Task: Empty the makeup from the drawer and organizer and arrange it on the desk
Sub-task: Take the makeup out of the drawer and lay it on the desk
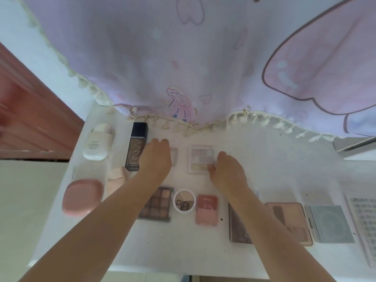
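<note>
Fingers of our right hand [227, 169] pinch the pale palette [201, 158] to square it; our left hand [157, 157] curls over something hidden.

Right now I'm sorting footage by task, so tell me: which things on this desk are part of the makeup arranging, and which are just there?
Part of the job:
pale eyeshadow palette under the right hand
left hand
foundation bottle
white tube
pink compact
brown palette
round pot
pink blush

Just there:
fringed cloth
keyboard
</note>
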Demonstrator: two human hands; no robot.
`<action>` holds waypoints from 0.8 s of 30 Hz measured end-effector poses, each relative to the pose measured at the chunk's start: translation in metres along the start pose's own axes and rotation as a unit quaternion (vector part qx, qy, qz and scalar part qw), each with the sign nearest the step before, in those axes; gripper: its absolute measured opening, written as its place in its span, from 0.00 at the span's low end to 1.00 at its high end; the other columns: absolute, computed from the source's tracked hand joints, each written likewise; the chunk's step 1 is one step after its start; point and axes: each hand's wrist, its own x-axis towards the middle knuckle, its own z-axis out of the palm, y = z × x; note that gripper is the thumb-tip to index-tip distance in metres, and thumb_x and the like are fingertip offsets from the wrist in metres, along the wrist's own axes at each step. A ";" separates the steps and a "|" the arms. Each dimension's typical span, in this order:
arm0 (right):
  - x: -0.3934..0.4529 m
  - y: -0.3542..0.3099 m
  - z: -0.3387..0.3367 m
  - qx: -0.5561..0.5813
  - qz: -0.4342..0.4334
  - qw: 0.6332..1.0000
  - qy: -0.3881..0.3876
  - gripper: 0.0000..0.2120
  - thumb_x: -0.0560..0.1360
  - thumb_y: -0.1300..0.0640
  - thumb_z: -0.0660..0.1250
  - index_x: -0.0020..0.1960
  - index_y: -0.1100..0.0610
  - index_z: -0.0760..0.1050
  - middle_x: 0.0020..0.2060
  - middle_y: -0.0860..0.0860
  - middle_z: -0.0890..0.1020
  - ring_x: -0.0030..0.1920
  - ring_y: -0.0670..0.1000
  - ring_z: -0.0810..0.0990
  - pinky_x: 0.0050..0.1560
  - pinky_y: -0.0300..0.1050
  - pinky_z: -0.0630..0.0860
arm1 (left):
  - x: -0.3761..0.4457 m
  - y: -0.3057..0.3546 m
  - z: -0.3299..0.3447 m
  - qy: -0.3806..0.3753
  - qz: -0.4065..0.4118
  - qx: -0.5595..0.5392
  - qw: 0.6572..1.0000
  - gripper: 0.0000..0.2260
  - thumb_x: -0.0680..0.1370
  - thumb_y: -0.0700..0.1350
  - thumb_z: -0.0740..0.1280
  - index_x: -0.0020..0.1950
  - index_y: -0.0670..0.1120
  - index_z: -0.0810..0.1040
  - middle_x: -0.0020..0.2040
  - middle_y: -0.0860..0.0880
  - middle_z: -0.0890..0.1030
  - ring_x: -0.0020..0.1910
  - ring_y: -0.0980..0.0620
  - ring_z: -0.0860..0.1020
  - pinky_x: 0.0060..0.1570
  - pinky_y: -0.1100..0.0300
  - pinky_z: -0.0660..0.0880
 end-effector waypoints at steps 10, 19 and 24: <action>-0.038 0.034 -0.018 -0.037 -0.089 0.993 0.064 0.17 0.78 0.55 0.56 0.63 0.62 0.67 0.59 0.59 0.73 0.61 0.59 0.69 0.59 0.49 0.67 | -0.049 0.036 -0.003 0.069 0.054 -0.034 0.996 0.15 0.76 0.34 0.57 0.62 0.37 0.69 0.61 0.38 0.70 0.61 0.40 0.68 0.59 0.52 0.66; -0.178 0.254 -0.019 -0.022 -0.094 0.969 0.227 0.14 0.70 0.58 0.57 0.41 0.66 0.78 0.36 0.60 0.81 0.38 0.60 0.81 0.44 0.44 0.71 | -0.198 0.204 0.103 0.189 0.405 -0.179 0.876 0.09 0.68 0.38 0.59 0.44 0.41 0.75 0.34 0.41 0.79 0.30 0.44 0.77 0.28 0.58 0.72; -0.258 0.389 0.000 -0.007 -0.019 0.985 0.173 0.15 0.68 0.58 0.56 0.36 0.66 0.77 0.29 0.61 0.79 0.29 0.59 0.79 0.34 0.41 0.68 | -0.269 0.285 0.189 -0.054 0.385 -0.122 0.913 0.07 0.71 0.39 0.58 0.46 0.42 0.73 0.40 0.42 0.78 0.38 0.44 0.79 0.33 0.60 0.74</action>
